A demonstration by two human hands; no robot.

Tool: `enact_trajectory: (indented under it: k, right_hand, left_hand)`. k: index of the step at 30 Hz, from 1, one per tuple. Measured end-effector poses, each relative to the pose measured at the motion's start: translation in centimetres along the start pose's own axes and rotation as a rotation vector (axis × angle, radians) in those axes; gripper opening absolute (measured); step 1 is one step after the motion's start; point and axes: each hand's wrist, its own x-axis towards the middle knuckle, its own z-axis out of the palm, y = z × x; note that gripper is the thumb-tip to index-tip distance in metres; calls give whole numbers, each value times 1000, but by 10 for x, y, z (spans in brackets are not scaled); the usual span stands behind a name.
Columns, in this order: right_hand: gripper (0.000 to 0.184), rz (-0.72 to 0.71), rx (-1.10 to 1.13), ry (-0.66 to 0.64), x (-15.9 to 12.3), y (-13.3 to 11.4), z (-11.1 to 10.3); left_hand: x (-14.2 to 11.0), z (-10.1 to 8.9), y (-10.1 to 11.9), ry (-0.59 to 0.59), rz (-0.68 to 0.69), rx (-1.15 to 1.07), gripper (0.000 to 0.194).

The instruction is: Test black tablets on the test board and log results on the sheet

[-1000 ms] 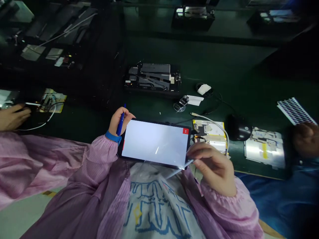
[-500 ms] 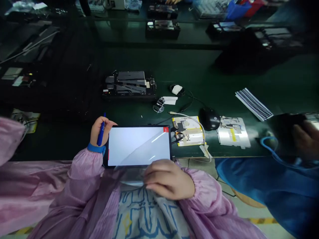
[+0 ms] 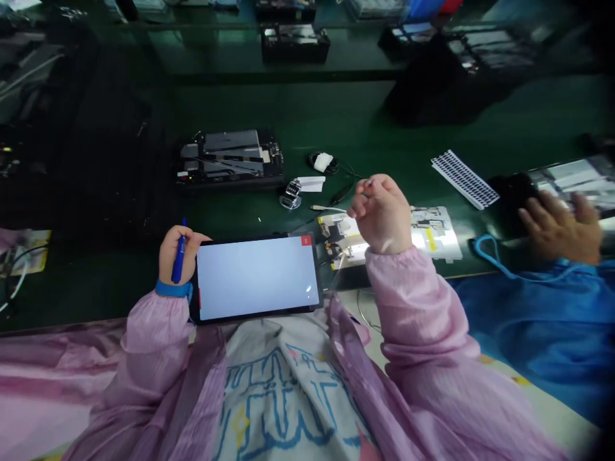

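Observation:
My left hand (image 3: 177, 255) grips the left edge of a tablet (image 3: 258, 278) with a lit white screen and a red mark in its top right corner. A blue pen (image 3: 179, 259) is tucked across the same hand. Beyond the tablet's right side, my right hand (image 3: 382, 214) is raised above the table with thumb and fingers pinched together. Faint edges of a clear film (image 3: 340, 272) show between the tablet and this hand; most of the film is hard to make out.
Behind the tablet lie an opened device (image 3: 230, 160), a small metal stamp (image 3: 291, 194) and a coiled black cable (image 3: 317, 161). Flat device parts (image 3: 336, 224) lie under my right hand. A white perforated strip (image 3: 465, 179) sits farther right, near a co-worker's hand (image 3: 562, 227).
My right hand has moved from the tablet's lower edge up and right, and the clear film no longer lies across the screen. My left hand keeps hold of the tablet. The view has shifted slightly.

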Motion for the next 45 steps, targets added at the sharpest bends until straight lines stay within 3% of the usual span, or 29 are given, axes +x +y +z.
enact_trajectory:
  k: [10, 16, 20, 24, 32, 36, 40, 45]
  right_hand:
    - [28, -54, -29, -35, 29, -4, -7]
    - [23, 55, -132, -32, 40, -11, -13]
    - [27, 7, -153, -22, 43, -12, -14]
    - [32, -47, -135, -9, 36, -6, -14]
    - [16, -37, -96, -83, -7, 15, 2]
    - [9, -55, -128, -213, -41, 16, 22]
    - [6, -103, -300, -512, -74, 17, 41]
    - [30, -487, -821, -925, -102, 25, 73]
  left_hand:
    - [0, 0, 3, -23, 33, 63, 30]
    - [0, -1, -3, -38, 18, 41, 29]
    - [0, -1, -6, -41, 27, 16, 27]
    - [-3, 0, -5, -37, 27, 15, 30]
    - [-10, 3, -5, -11, -74, -58, 35]
    - [-12, 4, -6, 6, -98, -89, 37]
    - [-12, 4, -7, 2, -103, -109, 37]
    - [-11, 4, -6, -3, -113, -143, 38]
